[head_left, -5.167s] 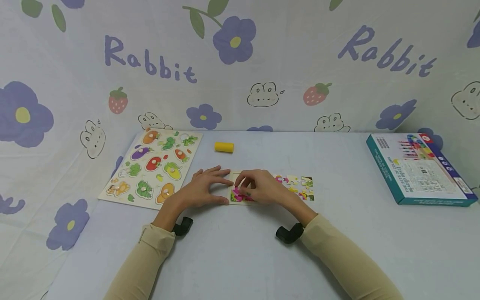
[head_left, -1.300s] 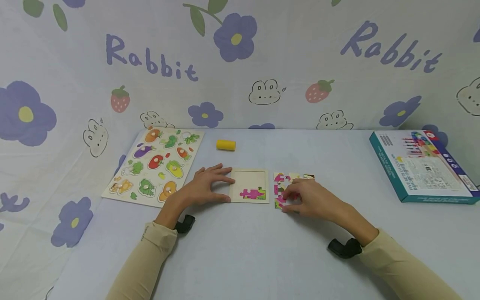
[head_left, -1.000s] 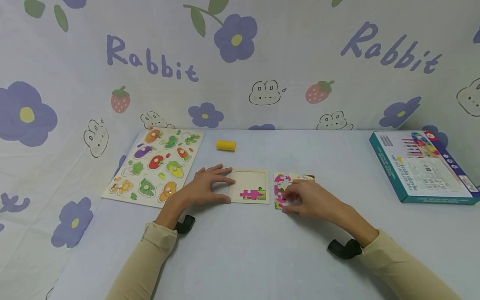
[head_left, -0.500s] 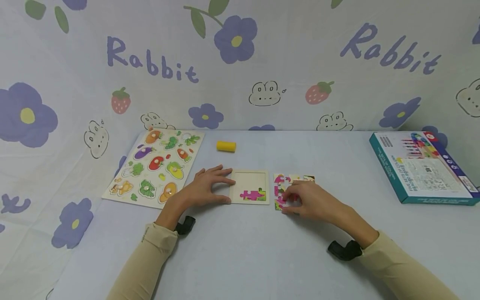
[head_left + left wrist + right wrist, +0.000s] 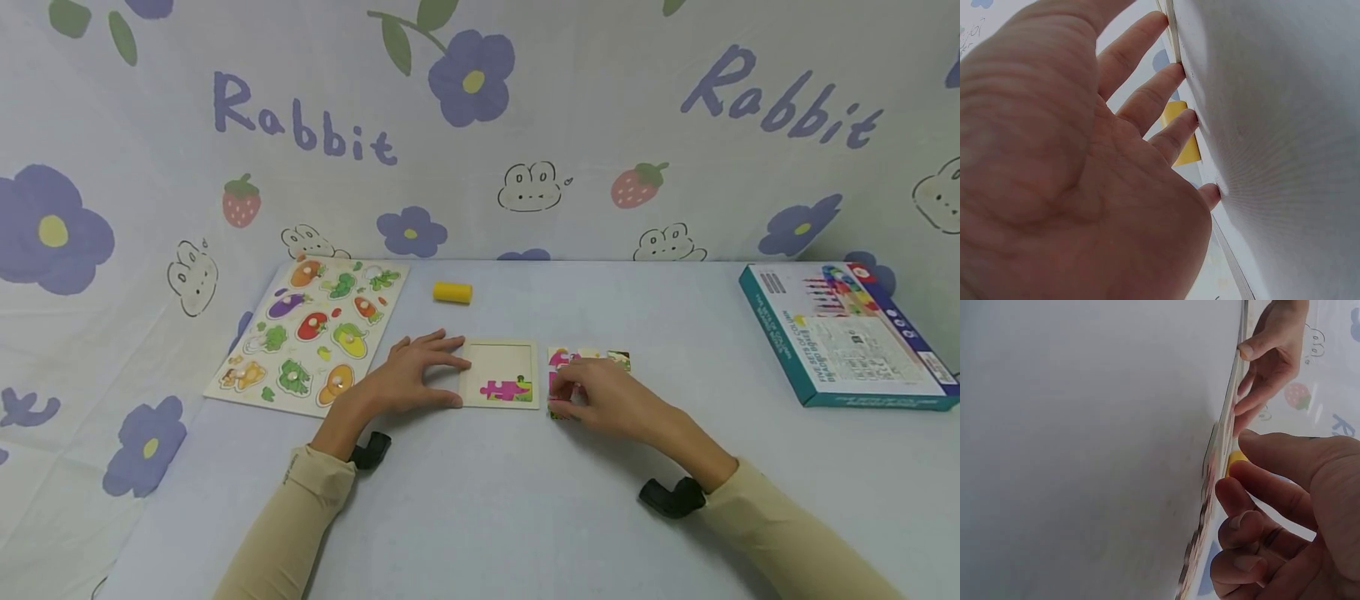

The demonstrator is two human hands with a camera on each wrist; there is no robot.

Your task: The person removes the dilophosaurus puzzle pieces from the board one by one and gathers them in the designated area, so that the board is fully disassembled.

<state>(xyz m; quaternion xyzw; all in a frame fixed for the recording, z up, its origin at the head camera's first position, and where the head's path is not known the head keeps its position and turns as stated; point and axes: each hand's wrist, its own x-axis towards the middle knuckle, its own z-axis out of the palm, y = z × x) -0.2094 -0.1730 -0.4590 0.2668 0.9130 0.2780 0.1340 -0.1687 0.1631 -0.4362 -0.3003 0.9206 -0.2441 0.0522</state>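
Note:
Fingers spread, my left hand (image 5: 408,373) rests on the table with its fingertips and thumb against the left edge of a small wooden puzzle tray (image 5: 498,358). Joined pink and green jigsaw pieces (image 5: 506,389) lie at the tray's lower right. To the right of the tray, my right hand (image 5: 618,396) hovers low over a group of loose jigsaw pieces (image 5: 558,357) and hides most of them. In the right wrist view a gap shows between the thumb (image 5: 1266,447) and index finger, and no piece is visible there; the other fingers are bent.
A wooden vegetable knob puzzle (image 5: 322,302) lies left of the left hand. Behind the tray is a yellow cylinder (image 5: 452,292). A teal-edged box (image 5: 847,342) lies at the far right. A printed cloth (image 5: 585,108) hangs behind the table.
Over five seconds, the right hand went from the tray to the loose pieces on the right. In the last half second it shifted slightly left. The left hand has stayed at the tray.

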